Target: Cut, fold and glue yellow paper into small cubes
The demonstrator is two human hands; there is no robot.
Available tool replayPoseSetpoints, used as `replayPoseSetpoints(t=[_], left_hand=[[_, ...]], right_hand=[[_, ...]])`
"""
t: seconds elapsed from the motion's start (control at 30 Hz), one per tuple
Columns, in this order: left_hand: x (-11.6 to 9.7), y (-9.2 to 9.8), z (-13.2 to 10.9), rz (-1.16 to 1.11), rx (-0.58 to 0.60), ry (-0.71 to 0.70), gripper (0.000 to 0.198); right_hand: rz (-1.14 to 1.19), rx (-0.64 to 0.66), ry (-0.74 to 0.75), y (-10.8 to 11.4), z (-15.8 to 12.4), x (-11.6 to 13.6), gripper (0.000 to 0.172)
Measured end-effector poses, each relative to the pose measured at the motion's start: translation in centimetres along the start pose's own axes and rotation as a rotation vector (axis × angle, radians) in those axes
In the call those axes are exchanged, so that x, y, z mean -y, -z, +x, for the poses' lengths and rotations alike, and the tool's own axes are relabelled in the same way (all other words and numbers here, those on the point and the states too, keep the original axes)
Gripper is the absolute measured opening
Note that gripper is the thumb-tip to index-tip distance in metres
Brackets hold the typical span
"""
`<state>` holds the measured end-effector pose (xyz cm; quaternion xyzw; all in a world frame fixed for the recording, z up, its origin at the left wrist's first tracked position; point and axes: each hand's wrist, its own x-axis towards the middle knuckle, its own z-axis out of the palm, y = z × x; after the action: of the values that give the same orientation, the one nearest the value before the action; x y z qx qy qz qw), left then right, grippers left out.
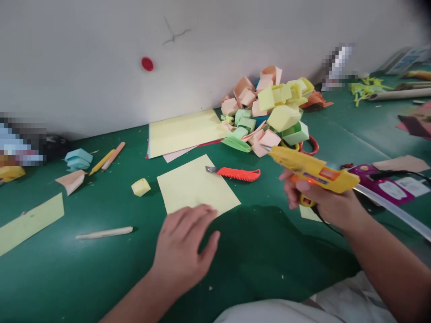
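My right hand (319,197) grips a yellow hot glue gun (313,167) with a long clear glue stick (393,205) sticking out of its back. The gun's nozzle points left, in front of the heap of folded paper. My left hand (188,242) is open, palm down, its fingertips at the near edge of a pale yellow paper sheet (188,181). Across that sheet's right side lies a red utility knife (239,173), blade out and pointing left. A small folded yellow paper piece (140,187) rests left of the sheet.
Folded paper boxes (269,103) are heaped against the wall, with red-handled scissors (311,146) beside them. Yellow paper (185,132) is stacked behind. A rolled paper stick (104,233) and a green strip (33,224) lie left. A purple power strip (384,184) with a cord sits right.
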<state>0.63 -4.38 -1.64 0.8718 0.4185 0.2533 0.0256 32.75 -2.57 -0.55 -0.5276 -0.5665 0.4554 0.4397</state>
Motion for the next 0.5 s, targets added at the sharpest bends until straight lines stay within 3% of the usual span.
replayPoseSetpoints(t=[0.13, 0.27, 0.4, 0.5], left_hand=[[3.4, 0.6, -1.1, 0.112, 0.048, 0.191, 0.037], [3.9, 0.2, -1.4, 0.008, 0.105, 0.229, 0.026], [3.3, -0.2, -1.3, -0.063, 0.141, 0.246, 0.015], [3.1, -0.5, -1.3, -0.093, 0.136, 0.249, 0.014]], right_hand=[[0.059, 0.307, -0.041, -3.3, 1.5, 1.2, 0.039], [-0.024, 0.557, -0.079, -6.2, 2.4, 0.6, 0.040], [-0.193, 0.453, -0.023, -7.0, 1.8, -1.4, 0.043], [-0.277, 0.400, -0.082, -6.5, 1.0, -2.5, 0.038]])
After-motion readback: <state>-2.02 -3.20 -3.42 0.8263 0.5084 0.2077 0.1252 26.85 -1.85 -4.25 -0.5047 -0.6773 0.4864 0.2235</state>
